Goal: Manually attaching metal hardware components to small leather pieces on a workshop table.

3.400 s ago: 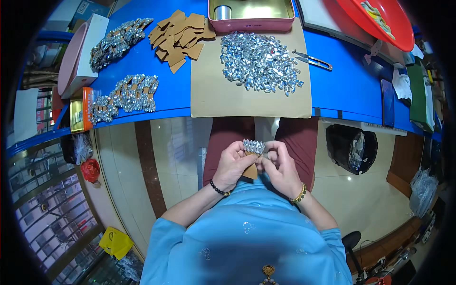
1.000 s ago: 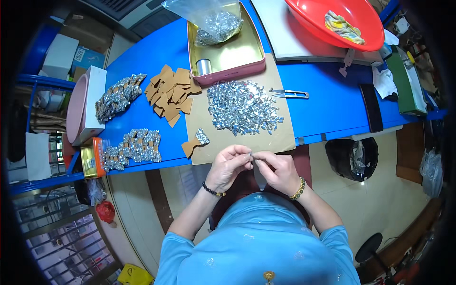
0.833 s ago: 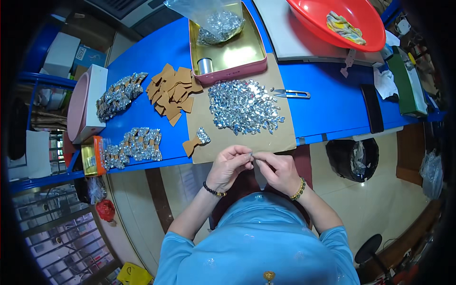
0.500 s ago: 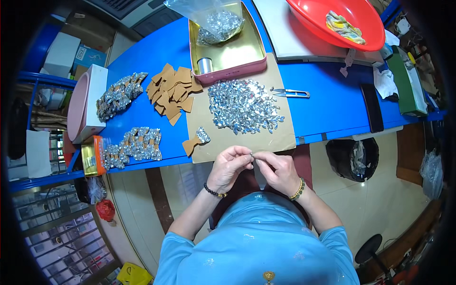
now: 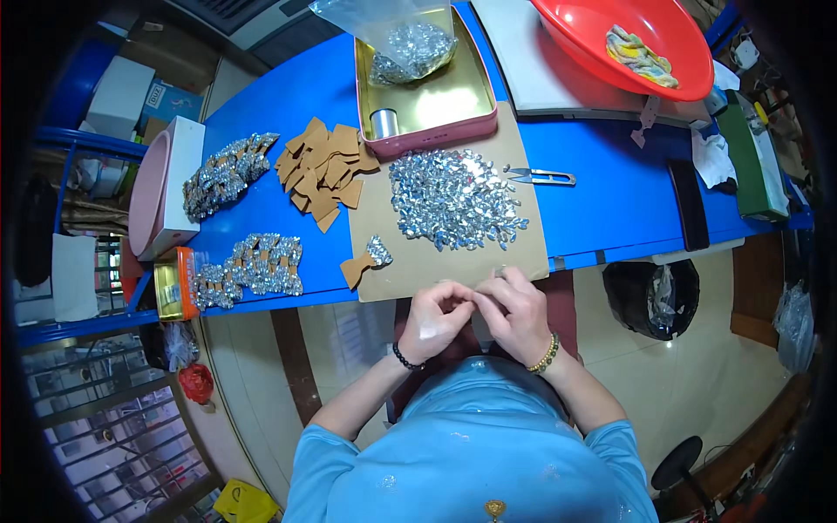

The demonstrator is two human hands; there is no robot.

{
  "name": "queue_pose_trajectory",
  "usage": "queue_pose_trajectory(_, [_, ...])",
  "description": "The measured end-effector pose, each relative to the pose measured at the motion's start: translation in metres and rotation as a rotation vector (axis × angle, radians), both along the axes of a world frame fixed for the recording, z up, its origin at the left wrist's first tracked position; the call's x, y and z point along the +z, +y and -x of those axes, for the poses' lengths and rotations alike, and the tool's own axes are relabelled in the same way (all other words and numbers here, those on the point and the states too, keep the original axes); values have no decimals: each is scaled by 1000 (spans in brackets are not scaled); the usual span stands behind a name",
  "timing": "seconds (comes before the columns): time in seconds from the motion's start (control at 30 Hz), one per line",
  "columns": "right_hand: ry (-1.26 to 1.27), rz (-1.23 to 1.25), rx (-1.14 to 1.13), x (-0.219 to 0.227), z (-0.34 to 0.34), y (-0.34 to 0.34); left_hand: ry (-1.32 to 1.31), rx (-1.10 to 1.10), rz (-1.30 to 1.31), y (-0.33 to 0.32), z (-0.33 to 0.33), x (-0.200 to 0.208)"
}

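Note:
My left hand and my right hand meet fingertip to fingertip just off the table's front edge, above my lap. Each is closed in a pinch; whatever lies between the fingers is too small to make out. Beyond them a heap of silvery faceted beads spreads over a tan cardboard sheet. Near the sheet's left front corner rests a brown bow-shaped piece, one end covered with silvery beads. A pile of plain brown pieces sits farther left. Small thread snips lie right of the beads.
A pink-rimmed tin holds a thread spool and a clear bag of beads. Beaded pieces lie in two groups on the blue table's left. A red basin with a cloth stands far right, above a dark flat case.
Both hands stay together at the fingertips. My left hand has turned and moved slightly right, while my right hand's outer fingers have lifted. The whole view has shifted a little.

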State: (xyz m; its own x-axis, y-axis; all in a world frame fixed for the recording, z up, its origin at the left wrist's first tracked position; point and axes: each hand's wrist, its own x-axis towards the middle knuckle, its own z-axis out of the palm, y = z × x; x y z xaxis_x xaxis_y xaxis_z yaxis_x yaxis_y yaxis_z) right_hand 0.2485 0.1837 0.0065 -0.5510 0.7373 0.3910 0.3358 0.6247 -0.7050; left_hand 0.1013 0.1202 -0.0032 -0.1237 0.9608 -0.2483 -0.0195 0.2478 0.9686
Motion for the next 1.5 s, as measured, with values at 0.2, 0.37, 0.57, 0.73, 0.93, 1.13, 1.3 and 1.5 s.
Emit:
queue_pose_trajectory(0.2, [488, 716, -42, 11, -9, 1, 486, 51, -179, 17, 13, 10])
queue_pose_trajectory(0.37, [457, 998, 26, 8, -6, -3, 874, 124, -303, 41, 31, -5])
queue_pose_trajectory(0.57, [279, 866, -17, -9, 0, 2, 1043, 151, -453, 50, 38, -23])
queue_pose_trajectory(0.73, [172, 642, -60, -9, 10, 9, 515, 95, -168, 41, 38, -9])
queue_pose_trajectory(0.93, [176, 439, -38, -20, 18, 10, -410, 38, 184, 30, 38, -3])
queue_pose_trajectory(1.13, [183, 374, -22, -18, 18, 9, -387, 51, 170, 27, 35, -5])
queue_pose_trajectory(1.3, [167, 405, -28, -17, 16, 9, -298, 45, 123, 25, 31, -3])
queue_pose_trajectory(1.5, [166, 405, -25, -14, 15, 8, -326, 46, 112, 25, 32, -3])
